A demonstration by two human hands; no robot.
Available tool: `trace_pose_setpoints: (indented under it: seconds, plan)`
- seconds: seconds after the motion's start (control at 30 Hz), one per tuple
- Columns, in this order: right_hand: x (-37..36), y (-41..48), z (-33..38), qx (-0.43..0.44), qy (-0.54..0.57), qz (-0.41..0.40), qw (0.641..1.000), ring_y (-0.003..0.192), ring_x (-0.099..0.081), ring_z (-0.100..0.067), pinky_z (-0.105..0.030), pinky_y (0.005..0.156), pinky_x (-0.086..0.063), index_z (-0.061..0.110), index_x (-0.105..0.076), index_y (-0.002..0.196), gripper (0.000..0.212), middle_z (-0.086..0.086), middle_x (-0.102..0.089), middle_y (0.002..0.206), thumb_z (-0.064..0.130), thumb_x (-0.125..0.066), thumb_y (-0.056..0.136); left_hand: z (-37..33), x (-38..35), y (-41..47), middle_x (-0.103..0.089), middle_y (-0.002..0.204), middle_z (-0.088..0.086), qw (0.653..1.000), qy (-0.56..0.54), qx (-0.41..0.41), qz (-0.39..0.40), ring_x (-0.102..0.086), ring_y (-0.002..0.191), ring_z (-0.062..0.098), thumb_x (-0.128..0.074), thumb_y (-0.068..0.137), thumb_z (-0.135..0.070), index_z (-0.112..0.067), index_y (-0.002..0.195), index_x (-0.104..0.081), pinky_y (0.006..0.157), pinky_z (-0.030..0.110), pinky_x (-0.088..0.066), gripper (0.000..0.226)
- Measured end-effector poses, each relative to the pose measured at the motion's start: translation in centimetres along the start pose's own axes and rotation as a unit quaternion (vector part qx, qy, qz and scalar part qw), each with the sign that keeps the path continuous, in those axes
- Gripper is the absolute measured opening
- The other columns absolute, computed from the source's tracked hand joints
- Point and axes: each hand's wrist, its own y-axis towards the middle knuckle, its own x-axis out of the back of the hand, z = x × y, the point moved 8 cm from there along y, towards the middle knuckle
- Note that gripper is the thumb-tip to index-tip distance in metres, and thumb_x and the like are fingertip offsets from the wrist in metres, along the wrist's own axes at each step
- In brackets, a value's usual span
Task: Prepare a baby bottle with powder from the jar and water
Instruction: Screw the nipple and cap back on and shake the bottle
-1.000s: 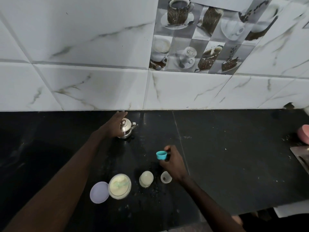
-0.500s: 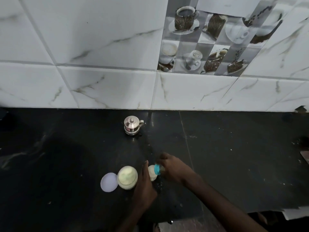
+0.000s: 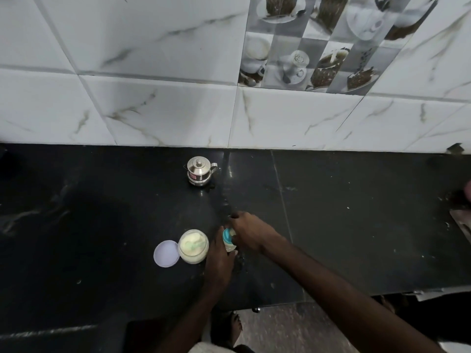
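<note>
1. Baby bottle (image 3: 230, 247): on black counter (image 3: 356, 225), beside open powder jar (image 3: 193, 246); clasped by left hand (image 3: 218, 261).
2. Teal cap (image 3: 227, 236): pinched by right hand (image 3: 251, 231); cross-threading likely if tilted.
3. Jar: uncovered, lid (image 3: 166, 253) alongside; toppling risk from left wrist.
4. Steel pot (image 3: 199, 171): well apart.

My counter (image 3: 356, 225) dark polished stone, glossy; kettle (image 3: 199, 171) shiny steel; jar (image 3: 193, 247) clear glass; lid (image 3: 166, 253) matt plastic; wall tiles (image 3: 153, 47) glossy
</note>
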Motion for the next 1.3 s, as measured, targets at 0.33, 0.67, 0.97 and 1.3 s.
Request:
trace_pose_setpoints:
  seconds: [0.33, 0.67, 0.97, 1.3]
  plan:
    - [0.0, -0.6, 0.0, 0.022, -0.023, 0.002, 0.999, 0.112, -0.063, -0.032, -0.047, 0.085, -0.058, 0.016, -0.063, 0.127, 0.042, -0.009, -0.058, 0.127, 0.028, -0.071, 0.088, -0.6, 0.9, 0.1, -0.067, 0.13, 0.01, 0.999, -0.023, -0.006, -0.042, -0.062, 0.121, 0.026, -0.075, 0.083, 0.0, -0.008, 0.136, -0.058, 0.099, 0.024, -0.038, 0.056]
    - [-0.6, -0.7, 0.6, 0.077, -0.033, -0.006, 0.996, 0.123, -0.059, -0.033, -0.041, 0.096, -0.053, 0.011, -0.062, 0.136, 0.048, -0.016, -0.056, 0.137, 0.012, -0.072, 0.089, 0.4, 0.4, 0.0, -0.069, 0.124, 0.008, 0.997, 0.001, -0.014, -0.077, -0.065, 0.115, 0.029, -0.073, 0.082, -0.006, -0.011, 0.132, -0.06, 0.098, 0.042, -0.052, 0.051]
    - [-0.7, 0.0, -0.3, -0.042, -0.018, -0.031, 0.998, 0.099, -0.068, -0.035, -0.037, 0.073, -0.05, 0.005, -0.062, 0.116, 0.044, -0.015, -0.063, 0.116, 0.038, -0.072, 0.089, -0.1, 0.5, -0.1, -0.072, 0.111, -0.002, 0.995, -0.027, -0.022, -0.096, -0.067, 0.105, 0.022, -0.074, 0.082, -0.006, -0.02, 0.12, -0.064, 0.083, 0.025, -0.044, 0.042]
    - [-0.9, -0.4, -0.3, -0.009, -0.029, 0.009, 1.0, 0.102, -0.069, -0.036, -0.046, 0.084, -0.059, 0.01, -0.062, 0.126, 0.039, -0.014, -0.06, 0.122, 0.022, -0.073, 0.09, 0.4, 0.2, 0.2, -0.072, 0.122, -0.001, 0.993, -0.03, -0.034, -0.111, -0.067, 0.114, 0.021, -0.076, 0.078, -0.003, -0.019, 0.128, -0.065, 0.099, 0.038, -0.053, 0.054]
